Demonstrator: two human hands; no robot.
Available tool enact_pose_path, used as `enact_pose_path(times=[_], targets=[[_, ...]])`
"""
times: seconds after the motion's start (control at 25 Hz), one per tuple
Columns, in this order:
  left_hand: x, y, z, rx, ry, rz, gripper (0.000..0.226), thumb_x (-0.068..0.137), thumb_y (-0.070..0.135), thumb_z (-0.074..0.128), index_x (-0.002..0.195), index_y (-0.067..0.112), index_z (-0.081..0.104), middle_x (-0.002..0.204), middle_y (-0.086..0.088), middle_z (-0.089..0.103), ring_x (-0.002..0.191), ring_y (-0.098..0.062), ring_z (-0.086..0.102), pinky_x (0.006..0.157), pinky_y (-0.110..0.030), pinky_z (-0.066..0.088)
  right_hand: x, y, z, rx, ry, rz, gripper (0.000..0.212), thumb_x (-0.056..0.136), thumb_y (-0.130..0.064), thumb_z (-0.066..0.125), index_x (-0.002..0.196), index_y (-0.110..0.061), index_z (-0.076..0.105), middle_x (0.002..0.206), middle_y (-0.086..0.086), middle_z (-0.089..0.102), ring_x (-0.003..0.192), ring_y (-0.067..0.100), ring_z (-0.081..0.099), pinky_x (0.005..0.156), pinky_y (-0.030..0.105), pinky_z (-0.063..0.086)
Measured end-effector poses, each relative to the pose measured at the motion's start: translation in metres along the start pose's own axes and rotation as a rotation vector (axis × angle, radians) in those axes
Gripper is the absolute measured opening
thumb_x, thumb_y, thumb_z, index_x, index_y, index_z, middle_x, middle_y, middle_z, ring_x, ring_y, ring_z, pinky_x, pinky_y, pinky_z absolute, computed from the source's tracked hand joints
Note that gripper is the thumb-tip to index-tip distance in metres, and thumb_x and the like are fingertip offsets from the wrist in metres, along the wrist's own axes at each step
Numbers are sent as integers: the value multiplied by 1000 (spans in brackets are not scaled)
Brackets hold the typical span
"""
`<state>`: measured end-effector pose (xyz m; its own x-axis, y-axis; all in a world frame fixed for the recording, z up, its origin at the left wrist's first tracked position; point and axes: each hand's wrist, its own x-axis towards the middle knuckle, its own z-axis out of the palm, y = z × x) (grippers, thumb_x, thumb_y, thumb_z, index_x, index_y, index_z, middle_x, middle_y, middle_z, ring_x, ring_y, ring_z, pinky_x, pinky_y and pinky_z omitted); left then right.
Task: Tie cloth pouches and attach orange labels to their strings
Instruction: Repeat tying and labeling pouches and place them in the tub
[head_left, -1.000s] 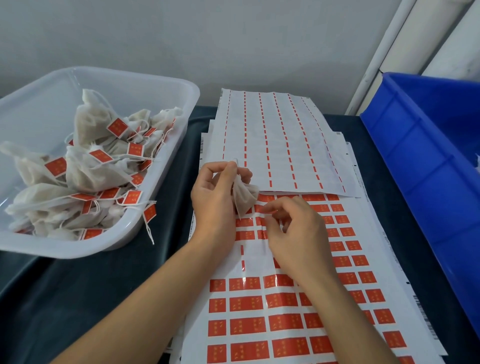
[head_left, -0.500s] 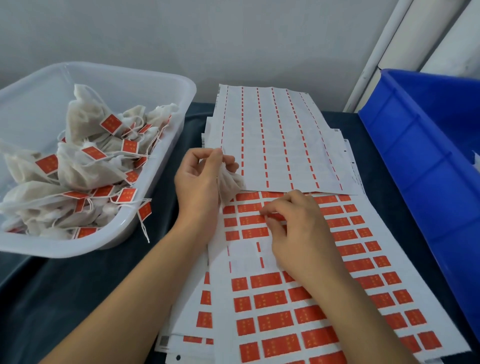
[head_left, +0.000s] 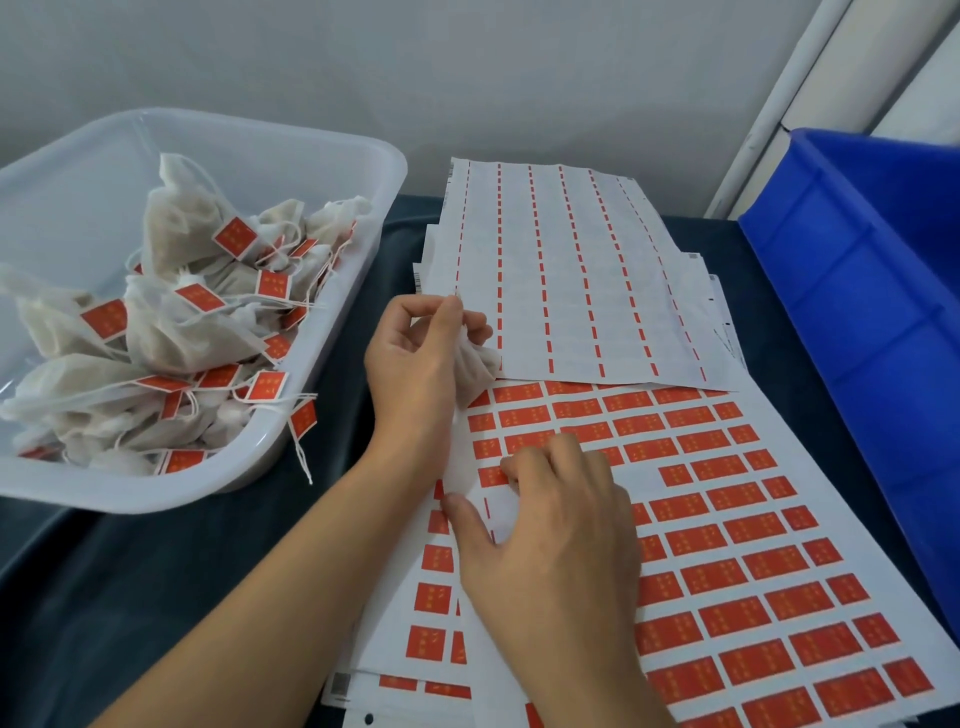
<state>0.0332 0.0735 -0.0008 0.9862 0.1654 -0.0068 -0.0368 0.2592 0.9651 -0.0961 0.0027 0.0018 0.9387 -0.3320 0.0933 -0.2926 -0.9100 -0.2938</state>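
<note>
Left hand (head_left: 415, 358) pinches a pouch (head_left: 475, 366) at the sheets' left edge; right hand (head_left: 556, 540) picks at a label sheet (head_left: 753, 519), grasp unclear. Tub (head_left: 332, 156) holds labelled pouches; blue bin (head_left: 857, 291) flanks right.

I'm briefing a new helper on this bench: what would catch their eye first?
Most striking is the sheet of orange labels filling the middle and right of the dark table, where the right hand works at a label. Above it the left hand pinches a small cloth pouch. At left, a clear plastic tub holds a heap of labelled pouches.
</note>
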Motion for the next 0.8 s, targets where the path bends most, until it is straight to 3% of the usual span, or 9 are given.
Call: enact_pose_path(times=[0.2, 0.36, 0.68, 0.8], targets=[[-2, 1, 2, -8, -23, 16, 11, 104, 28, 66, 101, 17, 67, 94, 2, 80, 90, -16, 78, 74, -20, 61, 2, 2, 1, 121, 12, -2, 51, 80, -75, 58, 112, -36, 66, 112, -16, 63, 96, 8, 53, 91, 29, 52], [-4, 1, 4, 27, -34, 19, 12, 104, 29, 65, 103, 17, 67, 95, 5, 80, 89, -13, 78, 72, -16, 60, 10, 5, -2, 207, 34, 17, 49, 81, -78, 47, 103, -37, 63, 107, -19, 60, 94, 6, 50, 92, 27, 51], [-7, 1, 6, 67, -24, 29, 10, 104, 29, 65, 101, 19, 66, 94, 7, 80, 88, -12, 78, 74, -18, 61, 7, -4, 2, 149, 52, 35, 43, 82, -62, 68, 108, -28, 71, 107, -8, 67, 95, 12, 59, 89, 33, 56], [-9, 0, 7, 73, -23, 24, 10, 104, 29, 65, 101, 20, 66, 94, 7, 80, 89, -12, 78, 77, -23, 63, 7, -5, 3, 130, 44, 18, 44, 87, -61, 64, 114, -27, 70, 112, -7, 67, 99, 13, 60, 94, 33, 55]])
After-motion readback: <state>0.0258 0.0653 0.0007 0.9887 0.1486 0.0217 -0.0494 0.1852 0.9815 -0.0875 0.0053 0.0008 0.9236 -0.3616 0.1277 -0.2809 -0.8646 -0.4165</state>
